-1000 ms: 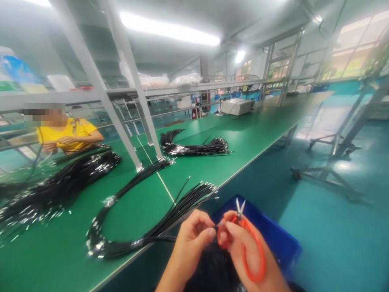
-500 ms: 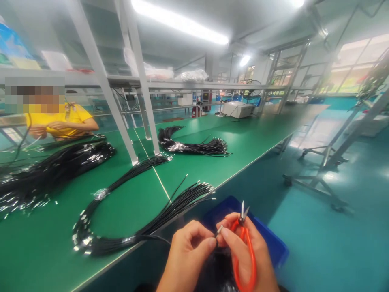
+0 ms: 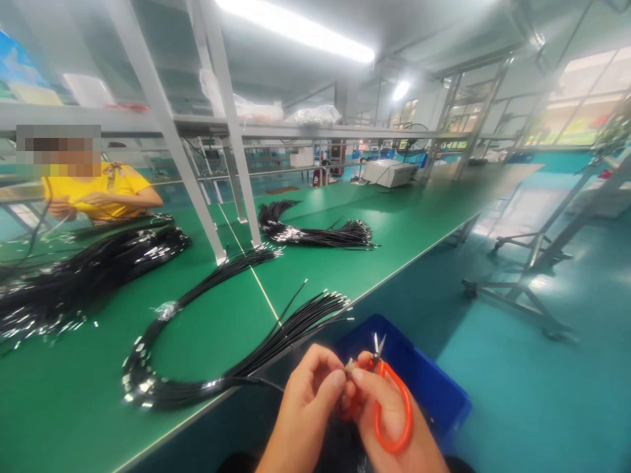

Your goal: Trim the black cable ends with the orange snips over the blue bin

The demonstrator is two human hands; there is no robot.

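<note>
Orange-handled scissors [image 3: 394,420] sit in my right hand [image 3: 389,401], blades pointing up and slightly apart. The thumb and forefinger of that hand pinch at a small pale cable tip [image 3: 350,366]. My left hand [image 3: 313,394] is closed in a pinch on the end of a black cable [image 3: 266,383], its fingertips meeting those of my right hand. The cable runs back over the table edge to a curved bundle of black cables [image 3: 185,392] with silvery ends. Most of what lies between the fingertips is hidden.
A blue bin [image 3: 434,378] stands below my hands. On the green table [image 3: 211,341] lie another cable bundle [image 3: 320,235] and a large cable pile [image 3: 98,272]. Grey shelf posts [image 3: 231,125] rise from it. A co-worker in a yellow shirt [image 3: 123,190] handles cables across the table.
My right hand has turned and shifted left, so the scissors lean more and the blades sit lower. Both hands' fingertips have come together at the cable tip. The view has shifted slightly.
</note>
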